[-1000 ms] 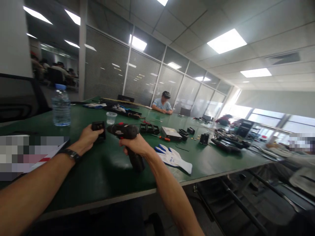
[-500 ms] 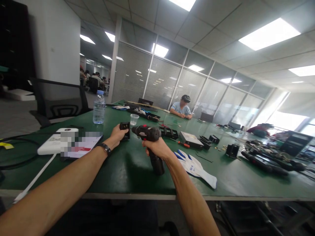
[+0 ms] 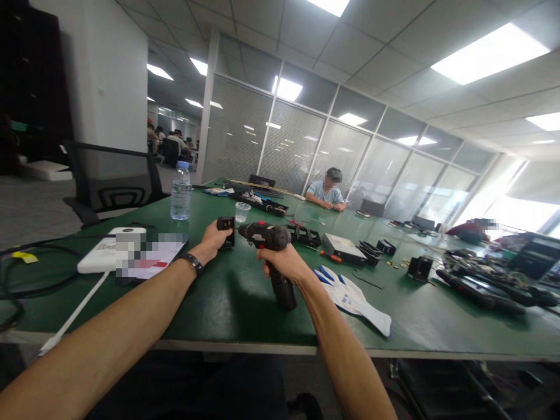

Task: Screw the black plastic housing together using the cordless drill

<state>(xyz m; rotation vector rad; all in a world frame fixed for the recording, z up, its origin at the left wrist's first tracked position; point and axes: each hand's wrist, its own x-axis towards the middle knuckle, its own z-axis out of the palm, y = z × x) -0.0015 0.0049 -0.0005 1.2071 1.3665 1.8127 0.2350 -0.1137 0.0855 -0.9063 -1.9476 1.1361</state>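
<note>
Right hand grips drill; left hand clasps black part upright on worktop, bit at part.

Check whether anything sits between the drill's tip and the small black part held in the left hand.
Nothing visible does. The right hand grips the drill, whose nose points straight at the small black part that the left hand steadies on the green table. The plastic cup stands behind that gap, not in it.
</note>
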